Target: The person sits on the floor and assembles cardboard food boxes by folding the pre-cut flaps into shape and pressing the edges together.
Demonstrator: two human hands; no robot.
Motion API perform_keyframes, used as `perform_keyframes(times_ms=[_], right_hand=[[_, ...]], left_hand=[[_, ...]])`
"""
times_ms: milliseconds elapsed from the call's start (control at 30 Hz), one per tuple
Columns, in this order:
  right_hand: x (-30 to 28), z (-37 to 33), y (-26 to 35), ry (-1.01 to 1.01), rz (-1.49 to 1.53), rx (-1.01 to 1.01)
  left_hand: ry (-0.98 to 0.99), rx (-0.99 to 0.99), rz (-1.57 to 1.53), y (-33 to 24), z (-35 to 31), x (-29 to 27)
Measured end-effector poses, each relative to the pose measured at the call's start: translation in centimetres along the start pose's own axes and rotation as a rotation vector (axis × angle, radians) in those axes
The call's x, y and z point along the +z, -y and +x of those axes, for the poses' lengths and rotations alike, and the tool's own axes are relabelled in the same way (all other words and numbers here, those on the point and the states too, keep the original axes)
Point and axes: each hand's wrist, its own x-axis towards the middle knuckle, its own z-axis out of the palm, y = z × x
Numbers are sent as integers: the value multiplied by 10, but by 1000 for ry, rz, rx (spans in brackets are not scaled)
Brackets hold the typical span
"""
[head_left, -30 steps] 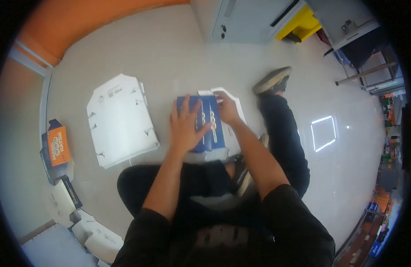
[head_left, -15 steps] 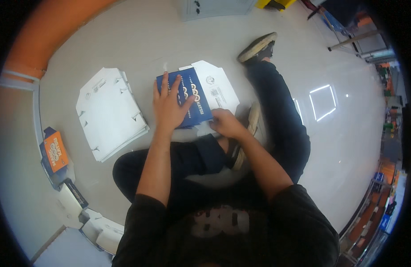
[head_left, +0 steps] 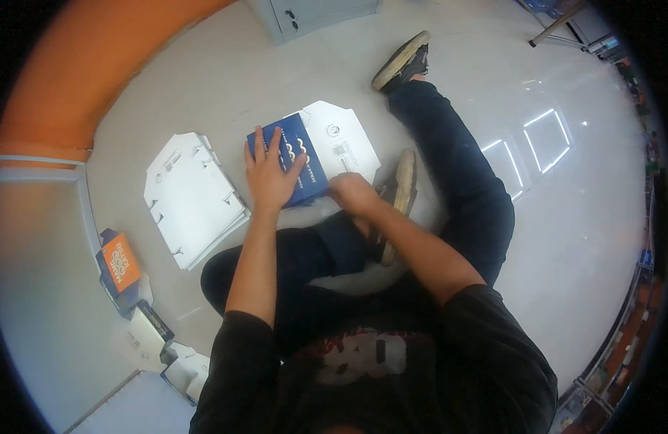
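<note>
A flattened carton with a dark blue printed face (head_left: 310, 163) lies on the floor in front of me. My left hand (head_left: 271, 177) is pressed on it, palm down with fingers spread. At its near right corner my right hand (head_left: 353, 194) has its fingers curled and closed on the edge; the fingertips are hidden. A white flat carton blank (head_left: 346, 141), with a round mark and small print, shows beside and partly beneath the blue face. To the left lies a stack of white flat carton blanks (head_left: 193, 202) with cut slots and angled corners.
My crossed legs (head_left: 464, 166) and a shoe (head_left: 402, 65) border the work on the right. Along the left wall sit an orange and blue carton (head_left: 120, 265) and several smaller open cartons (head_left: 183, 372). A grey cabinet (head_left: 323, 14) stands at the far side.
The view has shifted a little. Slightly more of the white blank shows to the right of the blue face. Both hands keep their places on the carton.
</note>
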Motion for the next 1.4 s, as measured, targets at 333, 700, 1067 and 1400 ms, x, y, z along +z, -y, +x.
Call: perform_keyframes(times_ms=[333, 700, 1067, 1400], right_hand=[[7, 0, -5, 7, 60, -22], [25, 15, 0, -106, 117, 63], [-25, 27, 33, -56, 327, 160], [-41, 29, 48, 44, 407, 198]], left_hand=[[-273, -219, -495, 28, -65, -9], [1, -407, -1043, 49, -99, 24], [-17, -380, -1052, 36, -92, 8], [-141, -490, -895, 38, -87, 11]])
